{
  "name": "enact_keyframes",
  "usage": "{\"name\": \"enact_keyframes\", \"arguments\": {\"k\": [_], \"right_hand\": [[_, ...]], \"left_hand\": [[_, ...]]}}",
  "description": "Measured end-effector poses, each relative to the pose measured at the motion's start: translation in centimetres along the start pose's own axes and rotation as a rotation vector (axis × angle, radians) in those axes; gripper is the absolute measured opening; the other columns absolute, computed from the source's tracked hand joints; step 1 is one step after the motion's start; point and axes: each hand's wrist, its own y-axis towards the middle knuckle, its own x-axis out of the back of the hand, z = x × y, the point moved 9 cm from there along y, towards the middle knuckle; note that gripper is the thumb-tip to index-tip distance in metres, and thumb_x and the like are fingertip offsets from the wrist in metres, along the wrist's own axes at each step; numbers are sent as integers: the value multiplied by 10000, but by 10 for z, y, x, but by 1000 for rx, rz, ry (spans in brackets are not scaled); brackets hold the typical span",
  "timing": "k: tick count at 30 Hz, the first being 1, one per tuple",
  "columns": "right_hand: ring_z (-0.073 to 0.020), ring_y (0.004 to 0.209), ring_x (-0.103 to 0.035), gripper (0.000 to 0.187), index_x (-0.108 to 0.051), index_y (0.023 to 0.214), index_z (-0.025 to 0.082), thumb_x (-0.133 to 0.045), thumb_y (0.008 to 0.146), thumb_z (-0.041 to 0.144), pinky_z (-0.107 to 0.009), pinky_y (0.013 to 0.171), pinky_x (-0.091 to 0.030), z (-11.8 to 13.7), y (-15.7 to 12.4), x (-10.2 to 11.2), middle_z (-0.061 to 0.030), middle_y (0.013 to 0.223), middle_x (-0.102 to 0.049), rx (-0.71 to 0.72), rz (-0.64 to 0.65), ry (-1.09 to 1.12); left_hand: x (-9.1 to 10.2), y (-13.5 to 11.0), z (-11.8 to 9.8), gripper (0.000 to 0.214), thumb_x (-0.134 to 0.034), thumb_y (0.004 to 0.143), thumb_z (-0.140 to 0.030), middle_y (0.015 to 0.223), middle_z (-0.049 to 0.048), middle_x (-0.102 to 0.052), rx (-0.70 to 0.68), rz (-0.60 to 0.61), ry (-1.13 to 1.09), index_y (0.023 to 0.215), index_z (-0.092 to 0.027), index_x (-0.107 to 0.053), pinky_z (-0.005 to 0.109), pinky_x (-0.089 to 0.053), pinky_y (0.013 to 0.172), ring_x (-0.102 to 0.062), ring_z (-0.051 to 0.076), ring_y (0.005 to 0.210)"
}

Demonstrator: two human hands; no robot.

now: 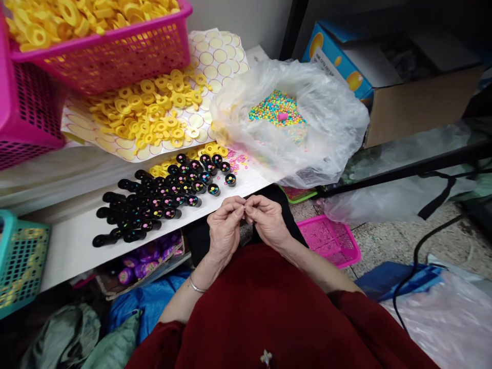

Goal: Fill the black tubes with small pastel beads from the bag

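My left hand [226, 225] and my right hand [268, 219] meet in front of my body, just off the shelf's edge. Thumb and fingers of both are pinched together at one spot. Whatever sits between the fingertips is too small to name. Nearest to them on the white shelf [73, 261] stand several black cups [180, 187] holding small coloured beads. Tiny pink rings [238, 160] lie scattered behind the cups. An open clear plastic bag [330, 118] of multicoloured beads [274, 108] rests beyond, with a small pink piece [283, 117] on top of the beads.
Yellow ring-shaped pieces [154, 110] lie on a circle-printed sheet [217, 51] below a pink basket [115, 61]. A teal basket [25, 266] stands at left. An open carton [418, 107] is at right. Below are a pink tray [330, 241] and purple items [144, 259].
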Motion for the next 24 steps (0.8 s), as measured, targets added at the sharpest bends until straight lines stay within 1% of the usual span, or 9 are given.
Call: {"name": "enact_keyframes", "arguments": {"k": [5, 7, 11, 14, 17, 20, 21, 22, 24], "right_hand": [[-54, 475, -401, 322, -634, 677, 174, -858, 640, 402, -226, 494, -291, -7, 3, 0, 61, 506, -503, -93, 24, 63], [-52, 470, -400, 318, -637, 674, 174, -867, 629, 387, -222, 488, -287, -11, 3, 1, 61, 499, -504, -127, 26, 80], [-53, 471, -408, 292, -668, 672, 171, -879, 612, 363, -222, 485, -286, -14, 5, -4, 53, 503, -523, -148, 30, 63], [-60, 474, -410, 264, -684, 650, 172, -872, 615, 353, -236, 484, -291, -13, 8, -6, 44, 499, -524, -127, 14, 15], [-68, 490, -432, 217, -725, 687, 180, -868, 605, 320, -246, 488, -303, -9, 15, 1, 30, 543, -566, -72, -41, -32], [-70, 512, -451, 201, -763, 738, 188, -859, 592, 286, -245, 496, -320, -4, 22, 17, 24, 579, -590, 2, -101, -78], [-70, 509, -451, 198, -767, 742, 190, -855, 592, 284, -244, 494, -322, -4, 24, 22, 25, 574, -588, 19, -116, -90], [-70, 502, -451, 195, -766, 742, 190, -851, 594, 285, -242, 489, -324, -5, 25, 28, 27, 564, -584, 29, -131, -98], [-70, 484, -459, 197, -753, 731, 188, -848, 596, 294, -239, 478, -329, -10, 26, 37, 27, 557, -591, 23, -150, -109]], "left_hand": [[4, 4, 6, 220, -908, 584, -319, 835, 27, -664, 10, -8, 6, 666, -194, -746, 196, -522, 549, -615, 100, 682], [6, 2, 4, 188, -888, 622, -329, 849, 31, -673, -35, -15, 60, 703, -212, -765, 205, -526, 569, -624, 108, 705], [9, -5, -11, 79, -804, 747, -309, 858, 47, -684, -209, -26, 304, 746, -235, -779, 253, -542, 672, -640, 137, 784], [20, -3, -34, 70, -771, 777, -294, 871, 51, -694, -329, -53, 430, 738, -236, -765, 296, -538, 752, -644, 161, 845], [49, 15, -77, 70, -746, 785, -290, 920, 50, -701, -464, -129, 626, 746, -232, -754, 334, -507, 864, -634, 179, 924], [92, 47, -126, 71, -745, 739, -292, 862, 36, -686, -536, -267, 867, 711, -227, -737, 342, -479, 860, -608, 193, 902], [106, 59, -138, 61, -744, 715, -280, 817, 30, -678, -530, -310, 971, 688, -226, -730, 345, -472, 850, -594, 199, 881], [117, 72, -146, 53, -728, 704, -262, 772, 24, -670, -486, -327, 1078, 667, -224, -723, 350, -463, 841, -582, 202, 850], [135, 97, -150, 58, -692, 694, -241, 709, 15, -656, -358, -299, 1238, 646, -217, -712, 355, -453, 818, -567, 197, 781]]}}
